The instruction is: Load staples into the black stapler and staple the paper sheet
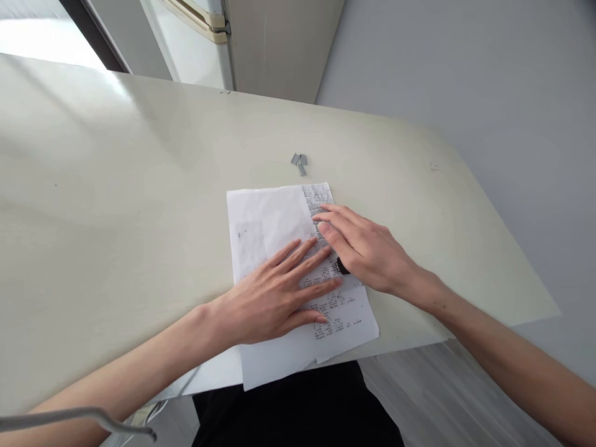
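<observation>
Overlapping printed sheets of paper (267, 211) lie on the table, some of them reaching past its front edge. My left hand (274, 295) rests flat across them with its fingers spread, holding nothing. On the right side of the sheets, my right hand (372, 251) curves over a small black stapler (343, 266). Only the stapler's dark end with a bit of metal shows; the palm hides the rest. The right fingertips reach over the printed strip along the paper's right edge. Several short strips of grey staples (300, 163) lie beyond the top of the sheets.
The pale table (139, 217) extends far to the left and narrows at the right near a grey wall (488, 93). Behind it stands a refrigerator (279, 49). A grey cable (93, 415) crosses the lower left over my forearm.
</observation>
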The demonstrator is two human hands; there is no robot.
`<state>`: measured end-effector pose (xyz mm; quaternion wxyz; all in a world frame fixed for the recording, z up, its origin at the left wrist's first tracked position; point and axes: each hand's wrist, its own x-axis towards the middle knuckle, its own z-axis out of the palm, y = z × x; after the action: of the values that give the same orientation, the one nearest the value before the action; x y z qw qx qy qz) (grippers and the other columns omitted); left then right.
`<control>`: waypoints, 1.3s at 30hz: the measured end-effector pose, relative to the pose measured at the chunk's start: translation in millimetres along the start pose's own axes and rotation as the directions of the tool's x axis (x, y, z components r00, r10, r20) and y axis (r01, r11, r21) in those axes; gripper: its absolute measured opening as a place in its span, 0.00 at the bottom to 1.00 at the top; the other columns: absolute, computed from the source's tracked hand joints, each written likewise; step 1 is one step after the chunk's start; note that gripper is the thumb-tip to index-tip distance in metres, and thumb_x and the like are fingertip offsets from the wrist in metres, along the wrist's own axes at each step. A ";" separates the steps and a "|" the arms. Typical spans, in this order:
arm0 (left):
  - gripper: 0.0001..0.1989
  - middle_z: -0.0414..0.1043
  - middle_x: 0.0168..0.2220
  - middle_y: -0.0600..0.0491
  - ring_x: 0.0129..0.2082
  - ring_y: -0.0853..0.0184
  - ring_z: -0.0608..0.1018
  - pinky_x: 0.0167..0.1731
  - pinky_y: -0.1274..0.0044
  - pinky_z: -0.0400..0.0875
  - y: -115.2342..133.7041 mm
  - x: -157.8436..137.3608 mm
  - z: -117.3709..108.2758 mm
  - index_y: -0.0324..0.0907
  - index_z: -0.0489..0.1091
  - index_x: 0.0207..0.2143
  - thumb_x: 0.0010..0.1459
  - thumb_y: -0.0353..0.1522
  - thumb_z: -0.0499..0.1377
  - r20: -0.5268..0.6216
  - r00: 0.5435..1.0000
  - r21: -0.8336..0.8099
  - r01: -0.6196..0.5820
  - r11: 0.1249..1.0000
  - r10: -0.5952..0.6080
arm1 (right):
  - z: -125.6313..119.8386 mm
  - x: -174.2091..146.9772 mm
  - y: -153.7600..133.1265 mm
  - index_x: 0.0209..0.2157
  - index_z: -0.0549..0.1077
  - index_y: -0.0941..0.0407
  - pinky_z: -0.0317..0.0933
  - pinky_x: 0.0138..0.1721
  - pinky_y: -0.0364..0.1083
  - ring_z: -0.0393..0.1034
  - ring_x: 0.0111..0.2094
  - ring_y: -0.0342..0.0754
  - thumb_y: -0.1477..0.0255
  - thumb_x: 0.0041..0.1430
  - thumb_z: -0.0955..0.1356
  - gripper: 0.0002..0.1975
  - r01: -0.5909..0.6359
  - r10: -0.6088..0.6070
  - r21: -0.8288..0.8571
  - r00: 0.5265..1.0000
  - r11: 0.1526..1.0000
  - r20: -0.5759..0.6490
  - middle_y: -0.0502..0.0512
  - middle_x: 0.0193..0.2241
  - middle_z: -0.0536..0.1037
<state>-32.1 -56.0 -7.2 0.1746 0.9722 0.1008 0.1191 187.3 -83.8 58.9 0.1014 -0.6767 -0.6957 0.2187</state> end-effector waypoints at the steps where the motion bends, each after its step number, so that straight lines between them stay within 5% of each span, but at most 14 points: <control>1: 0.30 0.39 0.78 0.50 0.77 0.49 0.44 0.74 0.55 0.46 0.1 0.1 0.2 0.50 0.59 0.73 0.74 0.48 0.52 -0.003 1.000 -0.001 0.000 1.000 0.000 | -0.1 0.1 -0.4 0.61 0.74 0.47 0.61 0.67 0.66 0.64 0.69 0.61 0.56 0.77 0.54 0.25 -0.002 0.002 0.000 1.000 1.000 0.000 0.52 0.70 0.68; 17: 0.30 0.40 0.78 0.46 0.77 0.48 0.43 0.74 0.55 0.46 1.5 0.0 0.8 0.47 0.60 0.73 0.75 0.48 0.52 0.002 1.000 0.024 -0.007 1.000 0.007 | 6.9 0.2 -2.5 0.62 0.73 0.49 0.62 0.65 0.67 0.64 0.68 0.62 0.62 0.77 0.54 0.24 0.039 -0.045 -0.129 0.998 0.991 -0.044 0.57 0.69 0.68; 29: 0.30 0.47 0.77 0.49 0.77 0.50 0.47 0.74 0.56 0.47 1.5 0.5 -0.1 0.51 0.57 0.74 0.75 0.47 0.52 -0.060 0.998 -0.038 -0.012 0.999 0.010 | 27.3 4.3 -5.1 0.69 0.66 0.49 0.49 0.70 0.73 0.44 0.76 0.67 0.64 0.76 0.57 0.25 0.148 -0.175 -0.296 0.982 0.944 -0.068 0.57 0.75 0.57; 33: 0.29 0.45 0.77 0.47 0.77 0.51 0.45 0.74 0.58 0.47 3.0 -1.8 2.1 0.48 0.60 0.73 0.75 0.48 0.51 -0.040 0.999 -0.006 0.002 1.000 -0.002 | 17.6 4.2 -5.0 0.71 0.63 0.47 0.52 0.70 0.72 0.48 0.75 0.65 0.61 0.77 0.56 0.26 0.110 -0.119 -0.198 0.992 0.974 -0.033 0.56 0.75 0.56; 39: 0.29 0.40 0.78 0.49 0.77 0.51 0.45 0.75 0.57 0.44 3.8 -3.3 2.6 0.50 0.59 0.73 0.76 0.47 0.50 -0.001 1.000 0.002 0.021 1.000 -0.021 | -7.8 -15.9 23.8 0.65 0.68 0.43 0.60 0.69 0.61 0.63 0.69 0.56 0.58 0.78 0.55 0.22 0.156 -0.145 0.099 0.983 0.983 -0.109 0.51 0.67 0.71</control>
<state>-34.0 -61.0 -8.8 0.1751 0.9711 0.1112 0.1177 213.1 -98.4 57.8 0.1891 -0.6259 -0.7261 0.2127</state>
